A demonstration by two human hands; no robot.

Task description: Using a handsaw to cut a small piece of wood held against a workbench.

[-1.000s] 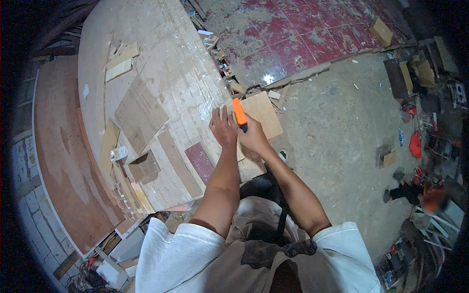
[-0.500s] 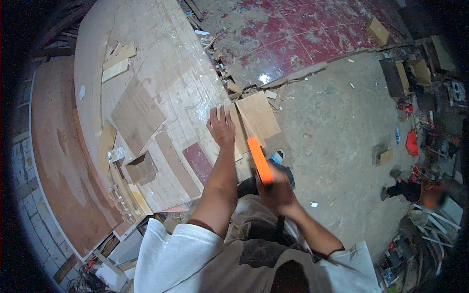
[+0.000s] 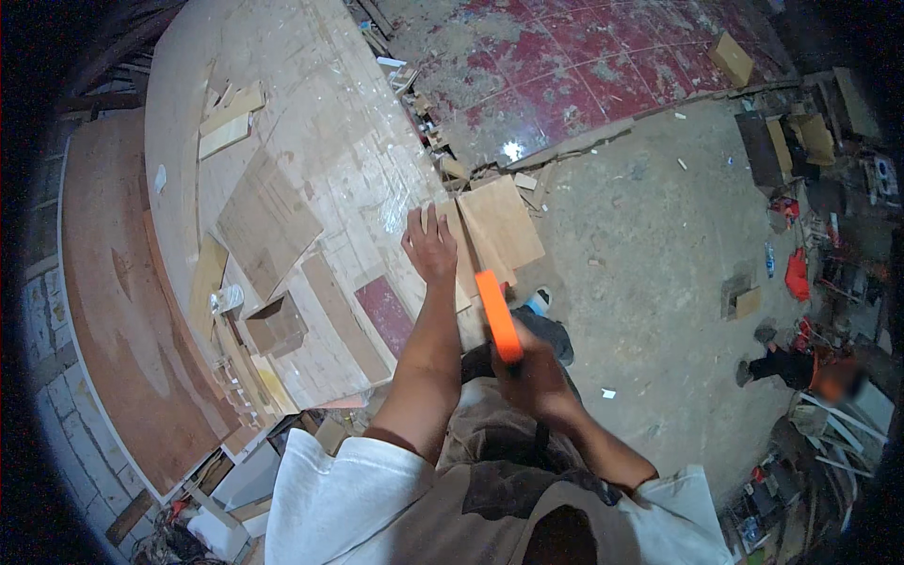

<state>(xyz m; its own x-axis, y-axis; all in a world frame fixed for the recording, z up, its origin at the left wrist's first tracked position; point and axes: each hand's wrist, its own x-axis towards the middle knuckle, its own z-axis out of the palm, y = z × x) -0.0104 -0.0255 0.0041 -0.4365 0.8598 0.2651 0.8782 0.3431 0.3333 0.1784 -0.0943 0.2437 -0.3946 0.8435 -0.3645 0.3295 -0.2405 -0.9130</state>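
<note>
My left hand (image 3: 432,245) lies flat with its fingers apart on a light plywood board (image 3: 462,282) at the workbench's right edge. My right hand (image 3: 537,377) is closed around the grip of a handsaw with a bright orange handle (image 3: 499,318). The saw's thin blade, hard to make out, points away from me along the board, just right of my left hand. A wider plywood piece (image 3: 508,224) sits beyond the blade, off the bench's edge. I cannot tell whether the two pieces are still joined.
On the workbench (image 3: 311,85) lie a square plywood panel (image 3: 270,226), a small wooden box (image 3: 276,325), a dark red piece (image 3: 384,311) and several strips. Offcuts (image 3: 454,168) line the bench's right edge. Another person (image 3: 791,367) is low at the right, near clutter.
The saw and my right hand have shifted slightly toward me and to the left, and the saw's angle differs a little. My left hand stays on the board.
</note>
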